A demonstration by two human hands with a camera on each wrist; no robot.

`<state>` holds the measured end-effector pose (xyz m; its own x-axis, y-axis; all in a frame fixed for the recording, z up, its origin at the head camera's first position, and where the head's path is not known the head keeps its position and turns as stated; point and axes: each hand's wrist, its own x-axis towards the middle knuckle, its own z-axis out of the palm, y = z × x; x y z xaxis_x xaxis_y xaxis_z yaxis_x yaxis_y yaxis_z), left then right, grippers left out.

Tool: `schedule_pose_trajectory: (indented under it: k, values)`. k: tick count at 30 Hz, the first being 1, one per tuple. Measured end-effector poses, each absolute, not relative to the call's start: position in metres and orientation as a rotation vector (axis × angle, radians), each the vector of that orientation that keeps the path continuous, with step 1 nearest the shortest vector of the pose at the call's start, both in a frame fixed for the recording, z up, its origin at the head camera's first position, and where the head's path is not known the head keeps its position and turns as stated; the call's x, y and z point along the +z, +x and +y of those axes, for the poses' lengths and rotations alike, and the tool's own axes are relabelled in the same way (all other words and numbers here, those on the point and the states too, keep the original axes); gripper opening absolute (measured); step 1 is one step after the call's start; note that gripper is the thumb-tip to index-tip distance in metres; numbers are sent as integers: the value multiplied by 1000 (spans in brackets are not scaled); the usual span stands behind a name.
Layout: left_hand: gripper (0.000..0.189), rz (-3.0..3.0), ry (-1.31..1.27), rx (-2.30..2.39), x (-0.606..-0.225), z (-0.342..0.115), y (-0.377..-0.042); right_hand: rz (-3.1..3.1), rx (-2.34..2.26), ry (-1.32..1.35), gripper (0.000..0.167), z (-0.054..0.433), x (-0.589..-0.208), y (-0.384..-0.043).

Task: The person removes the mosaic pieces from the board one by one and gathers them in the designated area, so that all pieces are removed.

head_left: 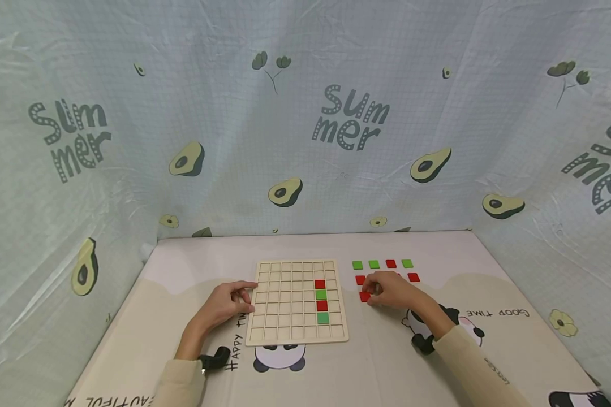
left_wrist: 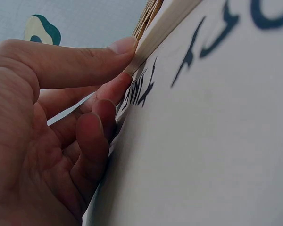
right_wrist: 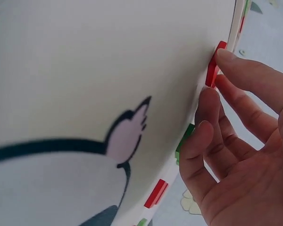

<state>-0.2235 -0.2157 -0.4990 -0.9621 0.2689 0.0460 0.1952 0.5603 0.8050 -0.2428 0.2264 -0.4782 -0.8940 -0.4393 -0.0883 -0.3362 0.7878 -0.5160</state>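
A square wooden grid board [head_left: 284,302] lies on the table. One of its right-hand columns holds red and green square tiles in alternation, among them a green tile [head_left: 323,318] at the near end. My left hand [head_left: 226,301] touches the board's left edge, index finger and thumb spread apart along it. The thumb lies against the wooden rim [left_wrist: 155,40] in the left wrist view, with the other fingers loosely bent. Right of the board, my right hand [head_left: 393,289] pinches a red tile [right_wrist: 214,66] between thumb and index finger, low at the table surface.
Loose tiles lie in rows beyond my right hand, including a green tile [head_left: 357,265], a red tile [head_left: 390,264] and another red tile [head_left: 413,277]. My right hand hides part of these rows. A printed curtain [head_left: 305,220] encloses the table's back and sides.
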Motion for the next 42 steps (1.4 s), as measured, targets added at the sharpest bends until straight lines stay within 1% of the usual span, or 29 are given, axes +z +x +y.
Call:
schedule_pose_trajectory:
  k: [12,20,27,36,42]
  values:
    - [56,2696,417,1396,-501,-217,-224,2765,-790,-633,14,220,-465,-247]
    - [55,2700,381,1368,-503,-216,-226,2769,-769,-680,16,203,-460,-256]
    - [54,2702,388,1365,-504,-217,-227,2758,-770,-693,14,182,-455,-265]
    - [54,2706,372,1368,-505,-217,-227,2742,-787,-754,16,159,-459,-278]
    - [54,2705,373,1376,-505,-217,-228,2722,-787,-772,14,145,-465,-285]
